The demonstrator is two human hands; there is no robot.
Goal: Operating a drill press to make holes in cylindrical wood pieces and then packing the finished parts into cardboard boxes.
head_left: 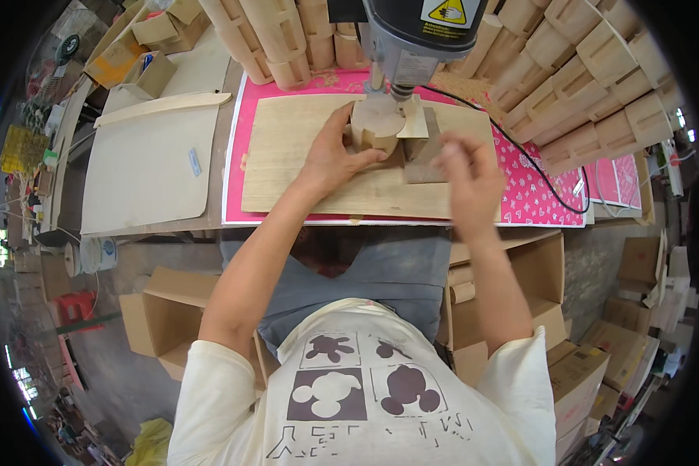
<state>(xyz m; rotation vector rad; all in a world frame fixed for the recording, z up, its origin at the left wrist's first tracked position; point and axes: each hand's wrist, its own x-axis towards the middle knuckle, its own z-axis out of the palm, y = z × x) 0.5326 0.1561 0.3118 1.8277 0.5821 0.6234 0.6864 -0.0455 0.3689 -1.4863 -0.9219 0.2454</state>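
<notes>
A light wooden block (375, 140) with a rounded top stands on a flat wooden board (287, 186), under the chuck of a grey and black drill press (421, 66). My left hand (335, 159) grips it from the left, with thumb in front and fingers behind. To its right, a small wooden stop piece (415, 126) and a grey-brown plate (426, 169) sit against the block. My right hand (474, 175) is beside that plate, smeared by motion, and its fingers do not show clearly.
Stacked wooden pieces (567, 78) rise behind and to the right of the pink patterned sheet (544, 186). A black cable (532, 159) crosses that sheet. At left lie a grey board (144, 167) and a curved wooden strip (163, 109). Cardboard boxes (182, 291) stand below.
</notes>
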